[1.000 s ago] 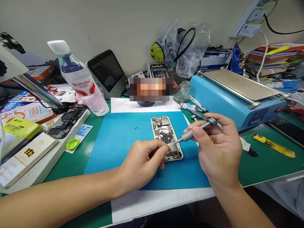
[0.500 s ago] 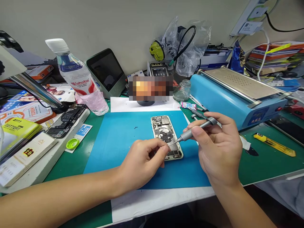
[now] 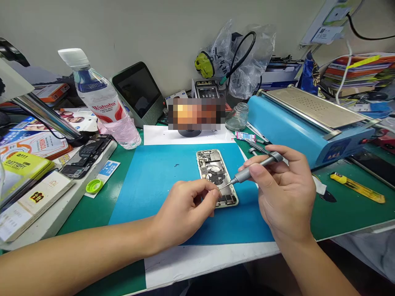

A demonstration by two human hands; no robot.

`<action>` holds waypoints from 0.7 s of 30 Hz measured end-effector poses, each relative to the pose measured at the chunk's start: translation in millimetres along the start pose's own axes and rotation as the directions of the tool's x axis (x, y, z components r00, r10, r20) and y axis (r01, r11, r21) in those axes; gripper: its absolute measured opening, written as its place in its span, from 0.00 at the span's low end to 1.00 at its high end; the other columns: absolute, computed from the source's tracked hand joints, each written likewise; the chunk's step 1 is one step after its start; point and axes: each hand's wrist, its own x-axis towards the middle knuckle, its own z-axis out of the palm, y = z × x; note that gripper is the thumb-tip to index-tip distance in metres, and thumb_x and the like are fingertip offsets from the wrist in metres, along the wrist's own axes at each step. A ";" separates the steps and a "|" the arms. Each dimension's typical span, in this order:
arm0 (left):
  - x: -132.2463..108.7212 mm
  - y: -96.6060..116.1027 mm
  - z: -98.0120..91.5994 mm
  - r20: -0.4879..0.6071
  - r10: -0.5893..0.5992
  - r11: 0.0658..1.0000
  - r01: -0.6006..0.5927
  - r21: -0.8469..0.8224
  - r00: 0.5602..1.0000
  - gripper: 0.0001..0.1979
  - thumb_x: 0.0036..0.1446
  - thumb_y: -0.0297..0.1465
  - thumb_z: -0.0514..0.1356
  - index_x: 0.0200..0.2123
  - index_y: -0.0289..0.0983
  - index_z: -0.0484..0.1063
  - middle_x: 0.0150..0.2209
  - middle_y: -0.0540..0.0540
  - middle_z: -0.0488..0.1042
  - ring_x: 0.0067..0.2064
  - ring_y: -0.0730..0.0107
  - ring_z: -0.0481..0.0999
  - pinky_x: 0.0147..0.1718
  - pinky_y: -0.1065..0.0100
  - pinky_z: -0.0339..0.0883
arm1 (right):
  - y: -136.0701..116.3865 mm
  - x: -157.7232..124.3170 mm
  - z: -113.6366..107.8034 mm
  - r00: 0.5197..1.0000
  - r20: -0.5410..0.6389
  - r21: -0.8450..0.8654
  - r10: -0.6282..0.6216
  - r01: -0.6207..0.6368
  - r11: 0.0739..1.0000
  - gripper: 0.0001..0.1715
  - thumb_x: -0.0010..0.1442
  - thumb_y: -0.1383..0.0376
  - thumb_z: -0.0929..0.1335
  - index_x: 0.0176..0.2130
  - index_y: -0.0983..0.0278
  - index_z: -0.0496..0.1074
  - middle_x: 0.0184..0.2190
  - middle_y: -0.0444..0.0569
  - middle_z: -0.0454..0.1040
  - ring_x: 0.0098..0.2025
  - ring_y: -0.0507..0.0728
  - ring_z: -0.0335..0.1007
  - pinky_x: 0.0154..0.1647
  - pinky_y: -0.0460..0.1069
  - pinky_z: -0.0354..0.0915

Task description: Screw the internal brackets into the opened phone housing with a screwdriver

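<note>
Phone [image 3: 217,174] on blue mat [image 3: 151,176], prob light n stiff, fragile inside imo, grab by edges. R hand [image 3: 285,187] grips screwdriver [image 3: 249,172]; L hand [image 3: 187,213] by its tip, can't tell if holding smth.

Opened phone [image 3: 217,172] partly hidden, forearms [image 3: 101,248] cropped

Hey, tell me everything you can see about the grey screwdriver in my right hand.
The slim, grey, metallic-looking screwdriver has a ridged grip, a wider top end and a thin shaft. The bare right hand holds it slantwise between thumb and fingers, shaft pointing down and left above the opened, pale-framed phone. Its tip ends at the fingertips of the bare left hand; actual contact can't be made out.
</note>
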 end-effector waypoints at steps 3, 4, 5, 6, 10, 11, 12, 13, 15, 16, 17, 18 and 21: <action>0.2 -0.2 -0.2 -0.001 0.002 1.000 -0.002 -0.001 1.000 0.12 0.70 0.34 0.56 0.33 0.37 0.74 0.24 0.54 0.74 0.27 0.76 0.69 0.27 0.74 0.59 | 0.5 -0.1 -0.2 1.000 0.002 0.003 -0.005 0.005 1.000 0.21 0.57 0.67 0.77 0.48 0.58 0.71 0.32 0.40 0.81 0.32 0.52 0.79 0.36 0.47 0.80; 0.1 -0.3 -0.2 0.000 0.003 1.000 -0.003 -0.001 1.000 0.12 0.70 0.34 0.56 0.33 0.37 0.74 0.24 0.54 0.74 0.27 0.76 0.69 0.27 0.74 0.59 | 0.5 0.0 0.0 1.000 0.001 0.004 -0.005 0.005 1.000 0.21 0.57 0.67 0.77 0.48 0.58 0.71 0.32 0.40 0.81 0.32 0.52 0.79 0.36 0.47 0.80; -0.1 -0.3 -0.1 0.001 0.006 1.000 -0.006 0.000 1.000 0.13 0.70 0.34 0.56 0.33 0.37 0.74 0.24 0.54 0.74 0.26 0.76 0.69 0.27 0.74 0.59 | 0.5 0.1 0.2 1.000 0.000 0.006 -0.005 0.005 1.000 0.21 0.57 0.67 0.77 0.48 0.57 0.71 0.32 0.40 0.81 0.32 0.52 0.79 0.36 0.47 0.80; -0.3 -0.3 -0.1 0.001 0.007 1.000 -0.007 0.001 1.000 0.13 0.70 0.34 0.56 0.33 0.37 0.74 0.24 0.54 0.74 0.27 0.76 0.69 0.27 0.74 0.59 | 0.5 0.3 0.5 1.000 -0.001 0.007 -0.007 0.007 1.000 0.21 0.57 0.67 0.77 0.48 0.57 0.71 0.31 0.40 0.81 0.32 0.52 0.79 0.36 0.47 0.80; -0.5 0.4 -0.1 0.000 0.002 1.000 -0.002 0.007 1.000 0.13 0.70 0.34 0.56 0.34 0.37 0.75 0.24 0.53 0.74 0.27 0.75 0.69 0.28 0.73 0.59 | -0.1 0.9 0.9 1.000 -0.002 0.011 -0.004 0.004 1.000 0.21 0.56 0.67 0.78 0.47 0.57 0.71 0.31 0.40 0.81 0.31 0.52 0.79 0.35 0.47 0.79; -0.3 0.7 -0.2 0.001 0.000 1.000 0.000 0.007 1.000 0.13 0.70 0.35 0.55 0.34 0.37 0.75 0.24 0.53 0.74 0.27 0.75 0.69 0.28 0.73 0.59 | -0.4 0.9 0.7 1.000 -0.003 0.011 -0.005 0.005 1.000 0.21 0.56 0.67 0.78 0.47 0.57 0.71 0.31 0.40 0.81 0.31 0.52 0.78 0.35 0.47 0.79; -0.1 0.9 -0.4 0.002 -0.001 1.000 0.001 0.006 1.000 0.14 0.71 0.35 0.55 0.34 0.37 0.75 0.24 0.53 0.74 0.27 0.75 0.69 0.28 0.73 0.59 | -0.6 0.7 0.5 1.000 -0.003 0.011 -0.006 0.006 1.000 0.21 0.56 0.66 0.78 0.47 0.57 0.71 0.31 0.40 0.81 0.31 0.52 0.78 0.35 0.48 0.79; 0.2 1.1 -0.5 0.002 -0.002 1.000 0.002 0.006 1.000 0.14 0.71 0.35 0.55 0.34 0.37 0.75 0.24 0.53 0.74 0.27 0.74 0.69 0.28 0.73 0.59 | -0.7 0.5 0.3 1.000 -0.003 0.010 -0.006 0.006 1.000 0.21 0.57 0.66 0.78 0.47 0.57 0.71 0.31 0.40 0.81 0.31 0.53 0.78 0.35 0.48 0.79; 0.7 1.4 -0.5 0.003 -0.004 1.000 0.004 0.004 1.000 0.14 0.71 0.35 0.55 0.34 0.37 0.75 0.24 0.53 0.74 0.27 0.74 0.70 0.29 0.72 0.59 | -0.7 0.2 0.0 1.000 -0.007 0.008 -0.005 0.005 1.000 0.21 0.57 0.66 0.78 0.47 0.57 0.72 0.31 0.40 0.81 0.31 0.53 0.78 0.35 0.48 0.79; 0.8 1.4 -0.4 0.004 -0.005 1.000 0.005 0.003 1.000 0.14 0.71 0.35 0.55 0.34 0.37 0.75 0.24 0.53 0.74 0.27 0.74 0.70 0.29 0.72 0.60 | -0.6 0.1 0.0 1.000 -0.009 0.006 -0.003 0.003 1.000 0.21 0.57 0.66 0.78 0.47 0.57 0.72 0.31 0.40 0.81 0.31 0.53 0.78 0.35 0.48 0.79; 0.8 1.4 -0.2 0.005 -0.006 1.000 0.006 0.001 1.000 0.14 0.71 0.35 0.55 0.34 0.37 0.75 0.24 0.53 0.74 0.28 0.74 0.70 0.29 0.72 0.60 | -0.4 0.2 0.0 1.000 -0.012 0.003 -0.003 0.003 1.000 0.21 0.57 0.66 0.78 0.47 0.57 0.72 0.31 0.40 0.81 0.31 0.53 0.78 0.35 0.48 0.79; 0.8 1.3 0.0 0.004 -0.008 1.000 0.008 -0.001 1.000 0.14 0.71 0.36 0.55 0.34 0.37 0.75 0.24 0.53 0.74 0.28 0.74 0.70 0.29 0.72 0.60 | -0.3 0.3 0.2 1.000 -0.015 0.001 -0.003 0.003 1.000 0.21 0.56 0.66 0.78 0.47 0.57 0.72 0.31 0.41 0.81 0.31 0.53 0.78 0.35 0.48 0.79; 0.1 1.1 0.4 0.003 -0.015 1.000 0.015 -0.003 1.000 0.14 0.71 0.36 0.55 0.34 0.37 0.75 0.24 0.53 0.74 0.28 0.74 0.70 0.30 0.72 0.60 | -0.4 0.7 0.5 1.000 -0.019 0.000 -0.005 0.005 1.000 0.20 0.56 0.66 0.78 0.47 0.57 0.72 0.31 0.40 0.81 0.31 0.53 0.78 0.34 0.49 0.79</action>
